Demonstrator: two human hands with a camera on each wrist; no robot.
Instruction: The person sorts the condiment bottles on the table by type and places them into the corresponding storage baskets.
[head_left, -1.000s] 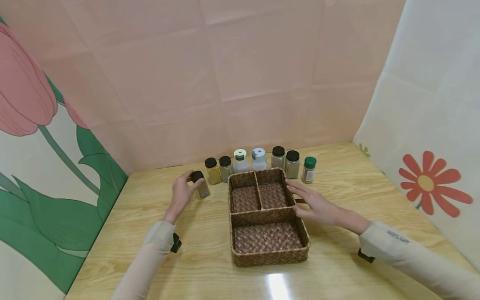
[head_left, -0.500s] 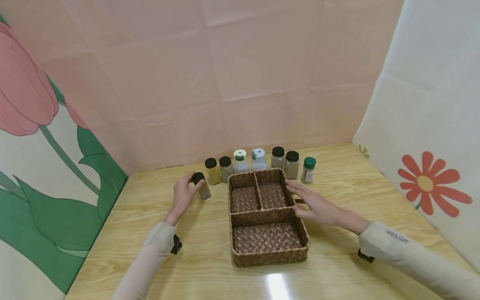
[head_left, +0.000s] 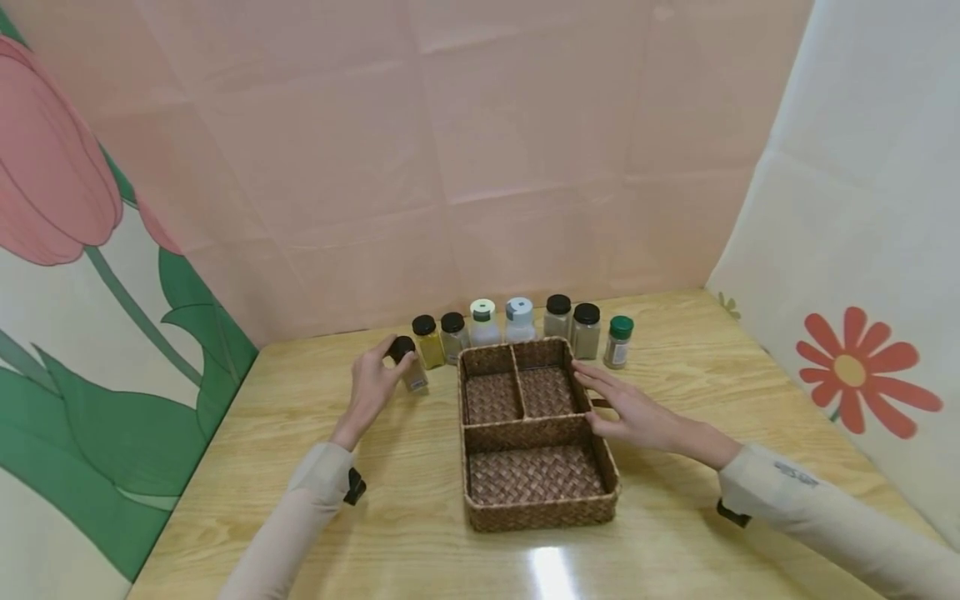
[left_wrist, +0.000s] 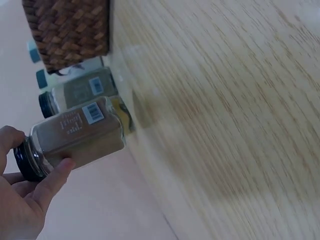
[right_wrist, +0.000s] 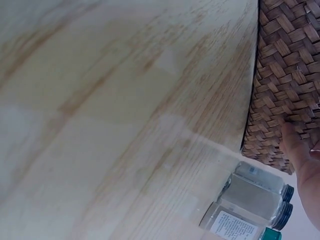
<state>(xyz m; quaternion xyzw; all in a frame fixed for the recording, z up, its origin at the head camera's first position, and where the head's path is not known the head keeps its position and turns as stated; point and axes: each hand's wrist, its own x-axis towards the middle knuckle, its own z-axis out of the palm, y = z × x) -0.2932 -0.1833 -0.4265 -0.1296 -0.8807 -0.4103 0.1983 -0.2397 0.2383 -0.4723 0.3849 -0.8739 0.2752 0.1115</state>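
While the fingers curl round it: the left hand point(head_left: 372, 385) holds a spice jar point(head_left: 409, 368) by its black cap, thumb and fingers closed on the neck; the jar leans, and whether its base touches the tabletop cannot be told.
Left grip, close view: the left hand point(left_wrist: 22, 200) pinches the jar point(left_wrist: 75, 137) at the cap end, its tan powder and barcode label facing out.
Right grip: the right hand point(head_left: 628, 410) lies with straight, spread fingers against the right wall of the woven basket point(head_left: 540, 515), holding nothing; a fingertip point(right_wrist: 295, 147) presses the weave.
Where the jar is: just left of the basket's far left corner, beside the yellow-powder jar point(head_left: 427, 342).
Edges and room: bare wood lies on both sides of the basket and in front of it; the held jar stands apart from the basket wall.
Containers: the basket has two small far compartments and one wide near compartment, all showing only their woven floor.
Row behind: seven jars stand in a line along the basket's far side, black caps at the left, a cream cap point(head_left: 483, 309), a grey cap point(head_left: 518, 309), two more black caps, and a green-capped jar point(head_left: 618, 341) at the right end.
Surface: a pale wood-grain tabletop point(head_left: 420, 533) with a glare patch near the front edge.
Room: pink cloth point(head_left: 480, 150) hangs behind, a tulip print at the left, a red flower print point(head_left: 862, 372) at the right.
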